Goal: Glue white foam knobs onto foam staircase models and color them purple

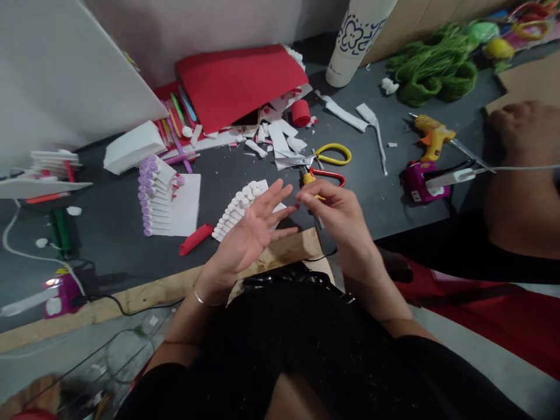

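Note:
My left hand (pixel 251 233) is held palm up with its fingers spread, above the near edge of the table. Close to its fingertips, my right hand (pixel 339 213) has thumb and forefinger pinched together; what lies between them, if anything, is too small to make out. Partly behind my left hand is a stepped row of white paper rolls (pixel 236 211). Scissors (pixel 312 158) with a yellow and a red handle loop lie open just beyond my right hand. A yellow-handled tool (pixel 308 177) is partly hidden by that hand.
A fan of purple-tipped rolls (pixel 153 198) and a red roll (pixel 196 239) lie to the left. Red sheets (pixel 245 81), paper scraps and a tumbler (pixel 356 44) are behind. Rightward are a yellow glue gun (pixel 431 134), a purple power block (pixel 417 182), green yarn (pixel 433 67) and another person's arm (pixel 520 175).

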The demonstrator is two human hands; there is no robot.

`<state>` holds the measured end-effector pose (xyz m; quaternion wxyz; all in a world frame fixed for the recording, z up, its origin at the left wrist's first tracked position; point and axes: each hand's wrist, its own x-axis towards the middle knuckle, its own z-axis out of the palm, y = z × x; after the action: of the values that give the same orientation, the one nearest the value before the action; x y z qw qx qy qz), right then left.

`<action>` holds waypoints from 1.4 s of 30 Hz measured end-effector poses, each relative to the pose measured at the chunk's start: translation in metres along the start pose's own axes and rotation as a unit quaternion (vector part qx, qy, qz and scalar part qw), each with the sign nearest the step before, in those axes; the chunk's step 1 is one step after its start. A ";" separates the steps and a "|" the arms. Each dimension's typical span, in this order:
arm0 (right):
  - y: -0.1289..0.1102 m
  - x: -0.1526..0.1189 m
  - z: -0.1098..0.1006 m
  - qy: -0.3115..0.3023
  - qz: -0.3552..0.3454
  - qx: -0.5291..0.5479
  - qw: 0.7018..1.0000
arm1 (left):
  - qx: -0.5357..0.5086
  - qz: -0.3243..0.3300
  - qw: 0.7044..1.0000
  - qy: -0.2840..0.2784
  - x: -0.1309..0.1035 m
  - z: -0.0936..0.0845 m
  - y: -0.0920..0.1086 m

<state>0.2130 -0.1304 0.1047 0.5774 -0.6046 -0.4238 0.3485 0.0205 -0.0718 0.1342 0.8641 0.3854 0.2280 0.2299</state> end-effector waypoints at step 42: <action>-0.019 -0.030 -0.009 -0.055 0.223 0.225 0.947 | 0.402 0.196 0.884 0.137 0.034 0.004 -0.007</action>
<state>0.2076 -0.1618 0.1222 0.5819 -0.5180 -0.2193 0.5874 0.0515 -0.0591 0.1240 0.5323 0.7016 0.3364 0.3336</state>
